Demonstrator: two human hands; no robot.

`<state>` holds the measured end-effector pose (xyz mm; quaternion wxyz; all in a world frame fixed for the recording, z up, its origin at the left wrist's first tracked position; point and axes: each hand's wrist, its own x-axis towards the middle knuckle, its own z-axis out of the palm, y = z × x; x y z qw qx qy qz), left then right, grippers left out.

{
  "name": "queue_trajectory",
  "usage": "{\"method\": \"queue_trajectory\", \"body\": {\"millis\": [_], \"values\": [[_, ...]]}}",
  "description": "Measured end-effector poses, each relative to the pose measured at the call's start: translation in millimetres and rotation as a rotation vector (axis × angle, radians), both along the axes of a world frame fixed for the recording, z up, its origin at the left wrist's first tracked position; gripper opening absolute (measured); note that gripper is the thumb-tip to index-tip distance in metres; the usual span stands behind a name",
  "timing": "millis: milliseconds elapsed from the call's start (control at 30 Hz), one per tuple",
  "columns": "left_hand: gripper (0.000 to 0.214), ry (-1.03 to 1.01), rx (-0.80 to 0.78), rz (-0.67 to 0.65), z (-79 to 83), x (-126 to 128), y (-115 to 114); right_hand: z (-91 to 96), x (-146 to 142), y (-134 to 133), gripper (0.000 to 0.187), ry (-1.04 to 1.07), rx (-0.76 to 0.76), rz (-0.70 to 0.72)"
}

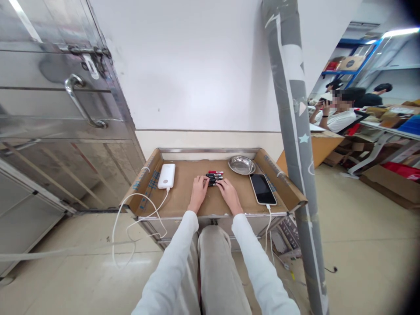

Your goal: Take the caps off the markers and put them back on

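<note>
Several black and red batteries (215, 176) lie in a small cluster in the middle of a cardboard-lined tray table (183, 199). My left hand (199, 187) rests palm down just left of the cluster, fingers stretched out and touching the batteries. From the right, my right hand (229, 192) lies flat with its fingertips at the same batteries. Neither hand lifts anything. A round metal dish (242, 165) stands behind and to the right of the batteries.
A white power bank (166, 176) with a cable lies at the left, a black phone (262, 188) on a cable at the right. A steel door (59, 113) stands to the left, a grey wrapped pillar (292, 131) to the right. People sit at tables (341, 111) far right.
</note>
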<state>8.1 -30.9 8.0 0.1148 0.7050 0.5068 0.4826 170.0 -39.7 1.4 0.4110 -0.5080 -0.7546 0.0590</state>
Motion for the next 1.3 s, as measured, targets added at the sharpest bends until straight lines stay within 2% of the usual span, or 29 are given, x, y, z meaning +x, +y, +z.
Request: {"method": "queue_trajectory", "body": {"millis": [100,267,400,533,700,933,1067,1200,1300], "values": [[0.016,-0.092,-0.057,-0.089,2.2,-13.4,-13.8,-1.3,0.2,-1.2,0.026,-0.015,-0.036,0.018],[0.018,0.058,-0.202,-0.273,-2.6,-38.4,-38.3,-2.7,1.7,1.2,0.02,-0.001,-0.099,0.101],[0.01,0.113,-0.225,-0.305,-6.8,-32.2,-37.4,-3.9,2.7,2.9,0.019,0.029,-0.108,0.12],[0.007,0.172,-0.194,-0.207,-5.0,-10.5,-24.9,-6.4,3.4,4.1,0.018,0.034,-0.079,0.088],[0.006,0.234,-0.078,-0.084,-3.4,8.0,-8.4,-9.8,4.5,5.7,0.017,-0.003,-0.034,-0.046],[0.004,0.334,-0.067,-0.034,-4.4,11.4,1.0,-6.8,2.8,7.6,0.02,-0.048,-0.038,-0.023],[0.008,0.372,-0.011,0.019,-4.0,11.3,0.6,-1.1,-0.1,3.9,0.025,-0.121,-0.018,-0.12],[0.016,0.354,0.01,0.218,-2.7,9.8,-0.4,4.1,-1.1,0.2,0.026,-0.175,0.004,-0.277],[0.021,0.404,-0.056,0.403,-3.0,9.0,-2.6,6.4,-1.4,-1.3,0.024,-0.233,-0.025,-0.39]]}}
